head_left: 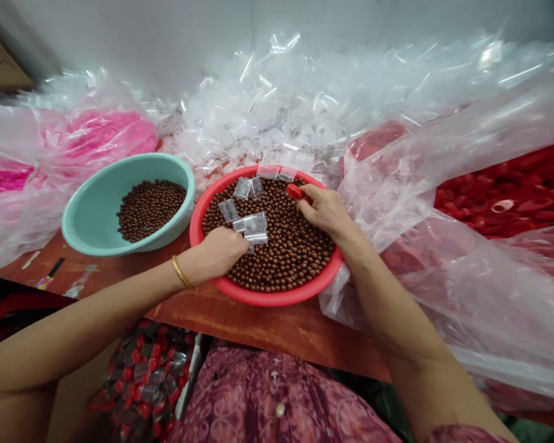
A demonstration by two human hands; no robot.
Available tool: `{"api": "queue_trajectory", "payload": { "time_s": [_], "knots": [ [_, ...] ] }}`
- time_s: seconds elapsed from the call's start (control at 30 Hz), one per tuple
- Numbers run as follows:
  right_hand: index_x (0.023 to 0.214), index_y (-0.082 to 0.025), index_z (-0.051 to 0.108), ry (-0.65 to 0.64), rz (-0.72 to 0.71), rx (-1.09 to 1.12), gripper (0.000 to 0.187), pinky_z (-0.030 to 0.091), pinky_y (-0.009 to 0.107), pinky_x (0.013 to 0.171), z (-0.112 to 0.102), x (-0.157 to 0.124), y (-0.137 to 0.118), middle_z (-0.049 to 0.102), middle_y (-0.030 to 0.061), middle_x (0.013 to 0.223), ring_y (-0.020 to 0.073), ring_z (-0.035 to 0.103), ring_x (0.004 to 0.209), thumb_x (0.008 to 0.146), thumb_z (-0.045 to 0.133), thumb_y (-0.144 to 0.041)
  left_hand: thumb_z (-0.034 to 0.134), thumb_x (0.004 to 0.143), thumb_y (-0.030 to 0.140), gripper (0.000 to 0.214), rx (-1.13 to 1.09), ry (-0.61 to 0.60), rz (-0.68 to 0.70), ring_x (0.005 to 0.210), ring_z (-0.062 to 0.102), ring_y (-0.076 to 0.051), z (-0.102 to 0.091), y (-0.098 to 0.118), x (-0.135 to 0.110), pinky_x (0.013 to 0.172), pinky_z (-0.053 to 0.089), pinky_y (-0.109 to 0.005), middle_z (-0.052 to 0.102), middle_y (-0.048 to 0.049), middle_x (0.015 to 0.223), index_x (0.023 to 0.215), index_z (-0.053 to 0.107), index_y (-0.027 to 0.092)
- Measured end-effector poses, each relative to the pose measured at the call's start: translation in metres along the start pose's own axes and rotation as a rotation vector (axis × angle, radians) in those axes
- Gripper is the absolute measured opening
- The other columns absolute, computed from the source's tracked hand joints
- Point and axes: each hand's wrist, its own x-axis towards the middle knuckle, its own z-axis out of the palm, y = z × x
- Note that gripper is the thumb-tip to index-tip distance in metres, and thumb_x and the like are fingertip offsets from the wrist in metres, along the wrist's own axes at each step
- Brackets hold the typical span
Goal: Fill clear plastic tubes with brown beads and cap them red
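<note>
A red basin (pixel 221 284) full of small brown balls (pixel 295 246) sits on the brown table in front of me. My left hand (pixel 219 252), a gold bangle at the wrist, is closed over the balls and pinches small clear plastic bags (pixel 255 224) at the fingertips. My right hand (pixel 325 209) rests on the balls at the basin's far right, fingers closed on a small red piece (pixel 295 191). More clear bags (pixel 228 209) lie loose on the balls.
A teal basin (pixel 92 209) with more brown balls (pixel 150 208) stands to the left. Heaps of clear bags (pixel 281 111) fill the back. Plastic sacks hold pink pieces (pixel 101 132) left and red pieces (pixel 512 197) right. Packed bags (pixel 148 369) lie below the table edge (pixel 268 332).
</note>
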Motion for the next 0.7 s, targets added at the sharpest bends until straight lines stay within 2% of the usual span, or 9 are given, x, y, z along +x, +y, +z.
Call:
{"api": "queue_trajectory", "payload": {
  "time_s": [0.1,0.2,0.3,0.37,0.43,0.53,0.6,0.7],
  "knots": [
    [0.08,-0.019,0.06,-0.017,-0.006,-0.023,0.015,0.032,0.028,0.058,-0.001,0.0,-0.002,0.06,0.0038,0.066,0.0174,0.051,0.059,0.079,0.044,-0.021,0.035,0.081,0.001,0.029,-0.04,0.02,0.025,0.067,0.065,-0.022,0.005,0.018,0.022,0.06,0.048,-0.032,0.066,-0.0165,0.072,0.078,0.064,0.006],
    [0.081,-0.019,0.06,-0.038,0.017,-0.05,0.016,0.032,0.029,0.059,-0.001,0.001,-0.002,0.061,0.0046,0.068,0.0181,0.052,0.059,0.079,0.044,-0.022,0.038,0.079,0.003,0.027,-0.122,0.051,-0.014,0.073,0.065,-0.025,0.005,0.03,0.05,0.064,0.049,-0.034,0.066,-0.0178,0.074,0.083,0.065,0.006],
    [0.081,-0.019,0.06,-0.019,0.018,-0.056,0.016,0.032,0.028,0.057,0.0,0.001,-0.001,0.06,0.0036,0.065,0.0177,0.051,0.058,0.079,0.044,-0.023,0.048,0.078,0.013,0.02,-0.289,0.12,-0.147,0.081,0.065,-0.026,0.006,0.029,0.072,0.07,0.05,-0.035,0.068,-0.0147,0.081,0.086,0.066,0.009],
    [0.081,-0.02,0.06,-0.005,0.005,-0.044,0.016,0.032,0.028,0.057,0.0,0.001,-0.001,0.06,0.0031,0.064,0.0173,0.05,0.058,0.079,0.044,-0.023,0.054,0.076,0.018,0.016,-0.54,0.182,-0.23,0.076,0.064,-0.021,0.01,0.022,0.08,0.069,0.049,-0.032,0.068,-0.0096,0.078,0.086,0.065,0.011],
    [0.081,-0.02,0.06,-0.007,0.004,-0.026,0.016,0.033,0.028,0.058,-0.001,0.002,-0.002,0.06,0.0034,0.065,0.0172,0.051,0.059,0.079,0.045,-0.022,0.058,0.076,0.02,0.019,-0.915,0.218,-0.243,0.066,0.06,-0.015,0.016,0.015,0.081,0.064,0.048,-0.028,0.066,-0.0049,0.075,0.091,0.064,0.011],
    [0.082,-0.019,0.061,-0.017,0.021,0.009,0.017,0.035,0.028,0.059,-0.002,0.001,-0.003,0.061,0.0038,0.066,0.0173,0.052,0.06,0.08,0.044,-0.023,0.061,0.074,0.022,0.025,-1.423,0.258,-0.153,0.063,0.057,-0.01,0.021,0.006,0.072,0.063,0.046,-0.024,0.066,-0.0023,0.079,0.097,0.061,0.011],
    [0.081,-0.02,0.06,-0.016,0.028,0.036,0.017,0.036,0.028,0.059,-0.002,0.001,-0.003,0.06,0.0031,0.065,0.017,0.051,0.059,0.08,0.044,-0.024,0.065,0.071,0.022,0.028,-1.594,0.308,-0.081,0.073,0.058,-0.01,0.02,0.003,0.062,0.071,0.047,-0.024,0.066,-0.003,0.086,0.096,0.061,0.011],
    [0.079,-0.02,0.06,-0.004,0.031,0.078,0.016,0.037,0.028,0.059,-0.001,0.001,-0.002,0.058,0.0019,0.063,0.0164,0.05,0.058,0.078,0.044,-0.025,0.069,0.069,0.023,0.029,-1.706,0.346,-0.017,0.083,0.059,-0.012,0.016,0.003,0.049,0.08,0.046,-0.027,0.065,-0.0036,0.09,0.093,0.06,0.011]
  ]
}}
